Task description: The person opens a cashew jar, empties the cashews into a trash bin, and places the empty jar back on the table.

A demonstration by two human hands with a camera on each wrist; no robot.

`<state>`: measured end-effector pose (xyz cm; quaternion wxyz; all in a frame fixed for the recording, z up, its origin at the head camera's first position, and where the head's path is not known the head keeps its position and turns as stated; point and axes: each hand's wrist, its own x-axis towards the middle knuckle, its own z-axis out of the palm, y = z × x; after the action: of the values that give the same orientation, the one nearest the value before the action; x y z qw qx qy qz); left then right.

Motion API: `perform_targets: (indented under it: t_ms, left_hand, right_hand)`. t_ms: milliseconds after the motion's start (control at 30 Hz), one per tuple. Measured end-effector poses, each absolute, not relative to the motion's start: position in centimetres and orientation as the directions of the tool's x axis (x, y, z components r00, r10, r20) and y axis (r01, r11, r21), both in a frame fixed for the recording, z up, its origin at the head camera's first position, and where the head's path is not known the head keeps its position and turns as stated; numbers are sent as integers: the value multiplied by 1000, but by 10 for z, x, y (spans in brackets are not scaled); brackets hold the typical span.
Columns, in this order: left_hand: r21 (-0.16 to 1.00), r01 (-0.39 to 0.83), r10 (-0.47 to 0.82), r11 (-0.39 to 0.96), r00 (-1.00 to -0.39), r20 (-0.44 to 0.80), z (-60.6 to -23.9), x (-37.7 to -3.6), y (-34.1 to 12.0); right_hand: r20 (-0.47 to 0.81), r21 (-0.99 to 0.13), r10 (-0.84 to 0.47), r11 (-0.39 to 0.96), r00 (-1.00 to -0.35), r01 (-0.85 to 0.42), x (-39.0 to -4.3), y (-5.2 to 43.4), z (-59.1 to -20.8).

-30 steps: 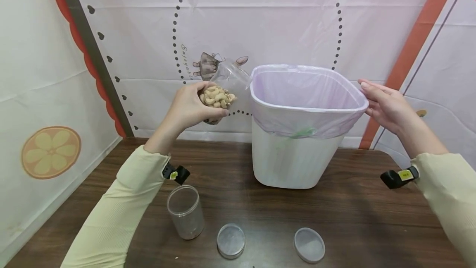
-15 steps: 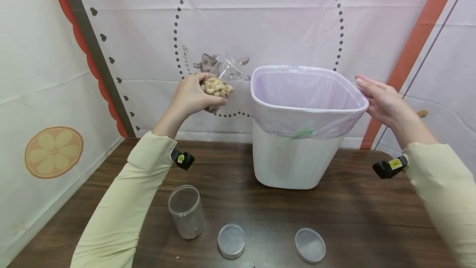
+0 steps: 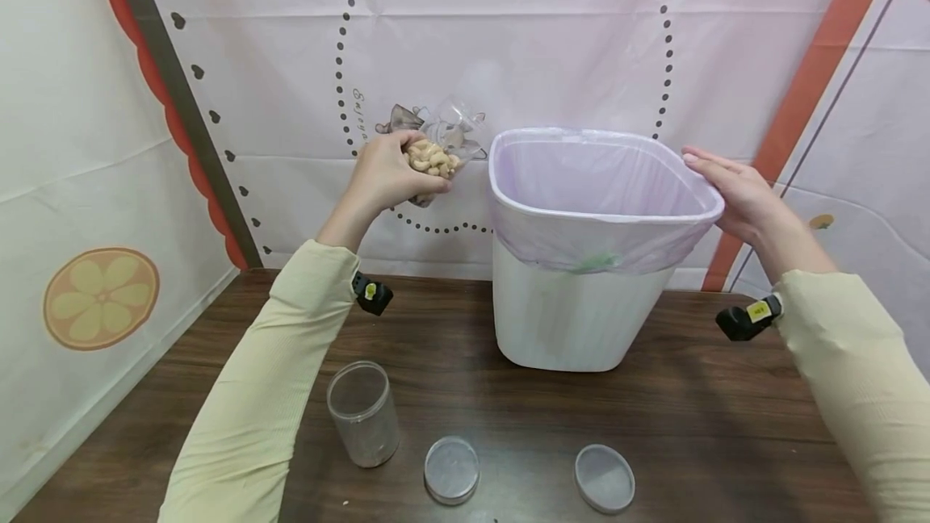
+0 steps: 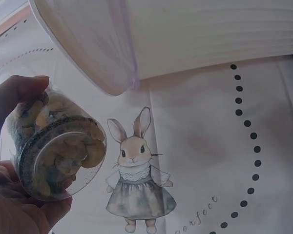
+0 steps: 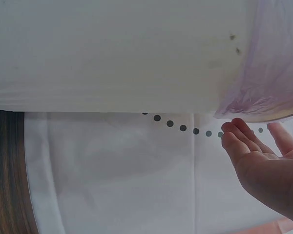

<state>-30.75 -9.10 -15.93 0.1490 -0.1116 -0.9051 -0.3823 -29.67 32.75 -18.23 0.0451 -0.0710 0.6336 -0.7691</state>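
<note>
My left hand [image 3: 381, 172] grips a clear plastic jar of cashews [image 3: 436, 153], tilted with its mouth toward the white bin [image 3: 574, 313]. The jar is held in the air just left of the bin's rim. In the left wrist view the jar of cashews [image 4: 56, 153] shows its base, with my fingers [image 4: 17, 92] curled round it. The bin is lined with a pale purple bag [image 3: 596, 184]. My right hand [image 3: 730, 184] lies with straight fingers against the bin's right rim; in the right wrist view its fingertips [image 5: 237, 134] sit under the bag's [image 5: 268, 78] edge.
On the dark wooden table [image 3: 697, 426] stand an empty clear jar [image 3: 362, 414] at the front left and two round clear lids [image 3: 452, 470] [image 3: 605, 479] near the front edge. Printed cloth walls close in the back and the left side.
My left hand has lifted the cashew jar higher, still just left of the bin's rim. My right hand has stayed at the right rim.
</note>
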Motion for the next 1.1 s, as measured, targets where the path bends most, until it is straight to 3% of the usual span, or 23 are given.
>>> perform_targets:
  t_ms: [867, 1100]
  left_hand:
    - [480, 369, 146, 796, -886, 439, -157, -317, -59]
    - [361, 393, 183, 846, -849, 495, -154, -314, -54]
  right_hand:
    - [1, -967, -146, -251, -989, 36, -304, 324, -186]
    - [-10, -969, -153, -244, -988, 48, -303, 323, -186]
